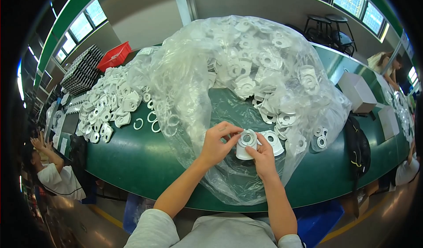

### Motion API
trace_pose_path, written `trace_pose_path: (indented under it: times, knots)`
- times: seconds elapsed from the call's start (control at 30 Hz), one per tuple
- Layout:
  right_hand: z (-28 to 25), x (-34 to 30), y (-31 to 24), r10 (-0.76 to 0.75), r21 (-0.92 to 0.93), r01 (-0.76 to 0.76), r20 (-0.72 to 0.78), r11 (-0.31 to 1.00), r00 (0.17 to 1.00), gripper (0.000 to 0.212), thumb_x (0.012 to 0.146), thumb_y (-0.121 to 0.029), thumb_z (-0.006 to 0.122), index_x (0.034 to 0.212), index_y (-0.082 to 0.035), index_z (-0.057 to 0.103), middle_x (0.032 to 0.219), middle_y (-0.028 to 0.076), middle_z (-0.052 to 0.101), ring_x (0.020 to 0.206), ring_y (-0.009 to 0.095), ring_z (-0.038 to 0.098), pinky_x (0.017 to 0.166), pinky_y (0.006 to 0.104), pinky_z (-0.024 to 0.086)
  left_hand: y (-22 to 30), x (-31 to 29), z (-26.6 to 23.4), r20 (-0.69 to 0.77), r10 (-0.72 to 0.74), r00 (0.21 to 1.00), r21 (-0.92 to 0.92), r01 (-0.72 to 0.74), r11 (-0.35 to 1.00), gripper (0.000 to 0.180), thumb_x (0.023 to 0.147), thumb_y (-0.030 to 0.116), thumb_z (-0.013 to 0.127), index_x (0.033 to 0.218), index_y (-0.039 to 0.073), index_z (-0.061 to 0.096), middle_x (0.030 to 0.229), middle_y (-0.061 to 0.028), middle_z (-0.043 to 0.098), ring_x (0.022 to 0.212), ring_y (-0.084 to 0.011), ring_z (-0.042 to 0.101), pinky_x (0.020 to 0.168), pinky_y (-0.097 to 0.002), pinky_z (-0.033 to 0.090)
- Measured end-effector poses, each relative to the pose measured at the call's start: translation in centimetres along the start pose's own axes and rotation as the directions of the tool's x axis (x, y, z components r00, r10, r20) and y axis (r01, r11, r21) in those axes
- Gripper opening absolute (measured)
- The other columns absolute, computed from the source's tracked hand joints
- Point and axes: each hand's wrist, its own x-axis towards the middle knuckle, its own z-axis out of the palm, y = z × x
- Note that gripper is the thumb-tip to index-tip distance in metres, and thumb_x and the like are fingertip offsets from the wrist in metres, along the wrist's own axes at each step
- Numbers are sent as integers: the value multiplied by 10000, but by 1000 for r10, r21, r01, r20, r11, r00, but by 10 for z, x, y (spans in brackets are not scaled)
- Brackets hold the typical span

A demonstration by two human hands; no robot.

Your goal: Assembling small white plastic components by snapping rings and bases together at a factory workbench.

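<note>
Both hands meet over the near part of the table, around a white plastic part (245, 153) with a round, ringed hole in its upper half. My right hand (265, 159) grips it from the right, the thumb lying across its front face. At the upper left rim of the hole, my left hand (217, 144) is closed, its fingertips pinched against the part; whether they also hold a loose ring there I cannot tell. Just behind my right fingers, another white plastic part (276, 145) rests on the clear plastic bag (229, 190).
The big clear bag spills many similar white parts (269, 61) across the green table (132, 160). On the left lie a heap of white parts (110, 96), loose white rings (138, 124), a red bin (113, 56) and stacked dark trays (81, 69). Right: a black bag (356, 146), boxes (356, 91).
</note>
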Motion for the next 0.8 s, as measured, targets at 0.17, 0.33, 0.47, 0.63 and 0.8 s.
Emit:
trace_pose_path:
  times: [0.17,0.33,0.47,0.63,0.8]
  knots:
    - [0,-1,1,-25,-89,24,-13,996,1000,469,832,61,549,1281,31,417,1041,141,643,916,177,644,807,270,503,-7,-3,1,38,146,988,31,-148,989,196,743,-55,660,908,44,700,845,-76,629,662,-121,594,540,-230,465]
    - [1,0,-2,-34,-11,34,-13,999,999,445,829,67,549,1258,26,437,1022,135,648,901,172,646,799,266,503,-5,-4,2,18,135,991,-5,-134,991,207,743,-64,659,926,28,692,890,-81,609,673,-117,591,571,-227,467]
    - [3,-2,-4,-52,-56,52,7,997,999,435,834,67,546,1254,26,441,1006,128,652,894,166,645,800,262,500,2,-3,4,-45,54,998,-35,-56,998,201,747,-53,668,936,13,687,908,-79,607,683,-108,592,598,-223,467]
    - [1,0,1,-53,-76,55,27,996,998,453,842,58,545,1277,26,421,1015,122,649,893,152,640,793,252,494,-6,-3,3,-20,79,997,33,-78,996,203,746,-42,678,941,11,685,905,-78,614,664,-101,587,587,-220,462]
    - [2,0,-1,-14,-63,16,32,998,999,482,850,25,540,1309,24,392,1004,112,648,885,151,639,745,250,500,-5,-4,5,-8,54,999,30,-54,998,188,762,-34,667,945,6,681,860,-71,619,666,-101,593,583,-219,463]
